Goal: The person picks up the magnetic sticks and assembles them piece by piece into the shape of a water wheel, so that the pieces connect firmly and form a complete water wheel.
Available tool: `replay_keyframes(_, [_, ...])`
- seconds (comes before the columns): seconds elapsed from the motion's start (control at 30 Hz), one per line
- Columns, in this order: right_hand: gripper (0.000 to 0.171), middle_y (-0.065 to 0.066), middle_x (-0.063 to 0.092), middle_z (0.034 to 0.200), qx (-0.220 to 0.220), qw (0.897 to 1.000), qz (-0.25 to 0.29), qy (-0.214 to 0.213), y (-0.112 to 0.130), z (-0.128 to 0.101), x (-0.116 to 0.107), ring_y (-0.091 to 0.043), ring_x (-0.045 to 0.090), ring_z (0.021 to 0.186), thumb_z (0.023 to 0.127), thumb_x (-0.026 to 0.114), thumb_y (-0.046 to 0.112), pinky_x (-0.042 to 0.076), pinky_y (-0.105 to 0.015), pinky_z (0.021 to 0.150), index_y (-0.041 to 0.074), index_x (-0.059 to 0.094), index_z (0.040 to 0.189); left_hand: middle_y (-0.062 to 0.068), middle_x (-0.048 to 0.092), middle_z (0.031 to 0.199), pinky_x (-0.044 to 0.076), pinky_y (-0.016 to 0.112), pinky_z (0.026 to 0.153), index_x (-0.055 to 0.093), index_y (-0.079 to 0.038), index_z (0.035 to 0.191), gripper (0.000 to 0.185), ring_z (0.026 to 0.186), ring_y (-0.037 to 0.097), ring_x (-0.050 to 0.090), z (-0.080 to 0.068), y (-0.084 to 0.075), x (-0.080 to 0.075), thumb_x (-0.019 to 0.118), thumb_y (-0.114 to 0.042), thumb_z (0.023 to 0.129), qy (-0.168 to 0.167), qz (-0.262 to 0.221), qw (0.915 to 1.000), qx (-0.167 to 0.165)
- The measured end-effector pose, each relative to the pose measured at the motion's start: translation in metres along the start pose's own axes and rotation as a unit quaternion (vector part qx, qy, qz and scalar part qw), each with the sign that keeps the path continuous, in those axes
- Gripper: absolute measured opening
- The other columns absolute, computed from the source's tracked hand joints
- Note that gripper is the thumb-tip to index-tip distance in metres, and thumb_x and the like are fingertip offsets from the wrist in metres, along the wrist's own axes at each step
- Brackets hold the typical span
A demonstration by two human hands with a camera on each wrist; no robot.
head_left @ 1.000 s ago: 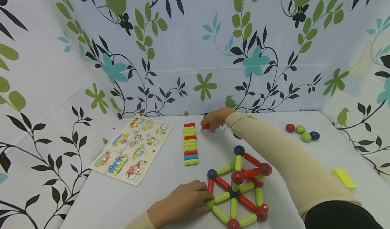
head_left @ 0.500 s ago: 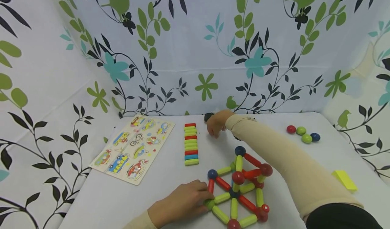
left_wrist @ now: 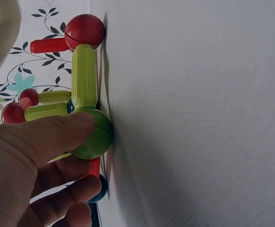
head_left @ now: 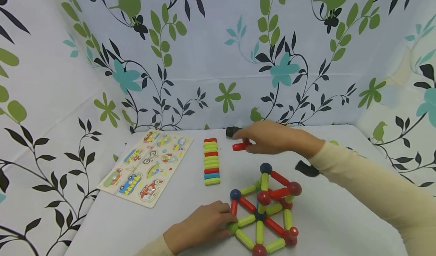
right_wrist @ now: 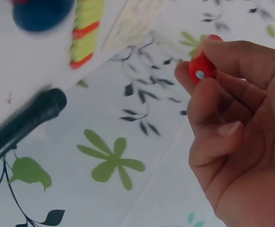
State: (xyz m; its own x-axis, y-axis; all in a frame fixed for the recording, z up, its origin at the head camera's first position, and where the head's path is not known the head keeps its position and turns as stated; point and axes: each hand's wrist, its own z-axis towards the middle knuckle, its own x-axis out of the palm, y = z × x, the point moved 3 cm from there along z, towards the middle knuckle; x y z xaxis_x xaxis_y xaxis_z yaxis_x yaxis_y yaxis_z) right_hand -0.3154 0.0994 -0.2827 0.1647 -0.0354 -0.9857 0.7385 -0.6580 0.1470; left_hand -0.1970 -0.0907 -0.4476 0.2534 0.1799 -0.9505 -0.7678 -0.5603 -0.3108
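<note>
A structure of red and green rods and balls (head_left: 265,210) stands on the white table (head_left: 136,225). My left hand (head_left: 204,225) grips its green corner ball (left_wrist: 94,133) with thumb and curled fingers at the structure's near left. My right hand (head_left: 269,139) hovers above the table behind the structure and pinches a short red rod (head_left: 241,146), seen end-on in the right wrist view (right_wrist: 201,68). A row of green, red and blue rods (head_left: 211,160) lies left of that hand.
A vehicle puzzle board (head_left: 146,166) lies at the left. A black cylinder (head_left: 232,131) rests at the table's back edge, also in the right wrist view (right_wrist: 26,120). A green ball (head_left: 334,143) peeks behind my right forearm. Floral cloth walls surround the table.
My right hand has lifted the red rod off the table and swung right and nearer, its forearm now low at the right. The left hand has stayed on the corner ball.
</note>
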Motion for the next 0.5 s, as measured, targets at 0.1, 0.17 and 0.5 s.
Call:
replay_keyframes(0.1, [0.036,0.010,0.071,0.103,0.024,0.999,0.020,-0.028,0.013,-0.051,0.007,-0.008,0.060,0.084,0.090,0.076,0.022,0.053,-0.026,0.073,0.021,0.071,0.126,-0.015,0.064,0.107,0.050,0.014,0.083,0.072,-0.027,0.122,0.033,0.098,-0.002,0.056,-0.001,-0.001,0.001,0.080,-0.027,0.089,-0.005,-0.001,1.0000,0.003])
replay_keyframes(0.17, [0.032,0.012,0.072,0.102,0.047,0.998,0.027,-0.036,0.019,-0.080,0.019,-0.006,0.061,0.083,0.088,0.079,0.023,0.053,-0.025,0.072,0.022,0.074,0.119,-0.016,0.064,0.107,0.050,0.014,0.083,0.072,-0.027,0.122,0.033,0.098,-0.002,0.056,-0.001,-0.001,0.003,0.080,-0.027,0.090,-0.005,-0.004,1.0000,0.002])
replay_keyframes(0.5, [0.019,0.020,0.064,0.075,0.135,0.988,0.054,-0.042,0.031,-0.134,0.092,0.001,0.047,0.061,0.082,0.083,0.034,0.046,-0.019,0.056,0.022,0.074,0.093,-0.016,0.062,0.104,0.050,0.014,0.081,0.073,-0.027,0.121,0.035,0.094,-0.003,0.055,-0.002,0.000,0.001,0.082,-0.027,0.087,-0.009,0.004,0.9999,0.002])
